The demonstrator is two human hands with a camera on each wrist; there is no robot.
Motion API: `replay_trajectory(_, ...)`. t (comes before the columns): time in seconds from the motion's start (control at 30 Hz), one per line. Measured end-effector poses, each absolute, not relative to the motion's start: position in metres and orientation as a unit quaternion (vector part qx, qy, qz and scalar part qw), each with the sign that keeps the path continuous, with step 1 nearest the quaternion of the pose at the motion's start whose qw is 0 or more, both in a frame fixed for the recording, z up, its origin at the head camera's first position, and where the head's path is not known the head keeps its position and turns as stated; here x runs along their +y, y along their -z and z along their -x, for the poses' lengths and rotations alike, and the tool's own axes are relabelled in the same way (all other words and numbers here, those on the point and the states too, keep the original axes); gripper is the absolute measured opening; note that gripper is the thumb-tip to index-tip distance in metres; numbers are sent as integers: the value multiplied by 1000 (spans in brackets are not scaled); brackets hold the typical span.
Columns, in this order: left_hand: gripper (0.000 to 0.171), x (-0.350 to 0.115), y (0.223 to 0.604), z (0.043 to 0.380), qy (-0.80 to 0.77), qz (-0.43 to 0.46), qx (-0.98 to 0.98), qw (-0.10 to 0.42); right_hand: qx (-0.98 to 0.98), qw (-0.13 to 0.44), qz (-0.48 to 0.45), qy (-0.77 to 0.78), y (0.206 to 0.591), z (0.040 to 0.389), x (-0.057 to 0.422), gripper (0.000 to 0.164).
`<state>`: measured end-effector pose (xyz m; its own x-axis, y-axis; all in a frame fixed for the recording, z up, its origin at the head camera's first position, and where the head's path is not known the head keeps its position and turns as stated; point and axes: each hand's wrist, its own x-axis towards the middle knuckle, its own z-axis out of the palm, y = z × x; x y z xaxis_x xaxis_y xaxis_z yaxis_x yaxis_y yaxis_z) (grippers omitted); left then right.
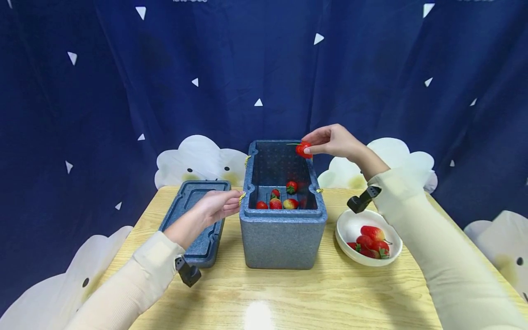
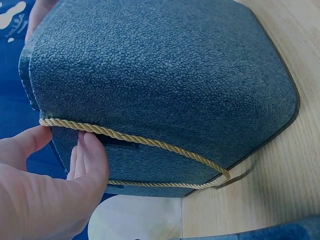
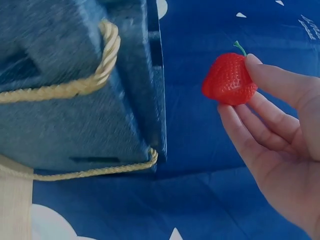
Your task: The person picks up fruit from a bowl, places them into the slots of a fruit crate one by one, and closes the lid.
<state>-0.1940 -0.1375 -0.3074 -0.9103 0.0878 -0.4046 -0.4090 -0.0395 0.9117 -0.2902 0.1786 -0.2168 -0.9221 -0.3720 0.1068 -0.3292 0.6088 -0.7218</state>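
Observation:
My right hand pinches a red strawberry between thumb and fingers; its thin green stem sticks out. The strawberry is over the far right rim of a tall blue-grey foam box. Inside the box, several strawberries lie on the floor. My left hand is at the box's left side, thumb and fingertips on the twisted yellow rope handle near the rim. Part of those fingertips is hidden behind the rope.
A white bowl with several strawberries stands right of the box, below my right forearm. The box's blue-grey lid lies to the left, partly under my left arm. A dark blue curtain hangs behind the wooden table.

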Motion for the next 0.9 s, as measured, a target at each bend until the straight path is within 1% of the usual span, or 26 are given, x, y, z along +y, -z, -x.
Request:
replay_trajectory(0.33,52,-136,307,196,-713,117,668,178,902,25,222,369,202,293,149,35)
replay_trajectory(0.57,51,-137,307,195,-711,123,669,179,892,38,229,387,191,293,131,38)
replay_trajectory(0.9,51,-141,308,195,-720,115,660,183,887,54,221,403,194,304,115,39)
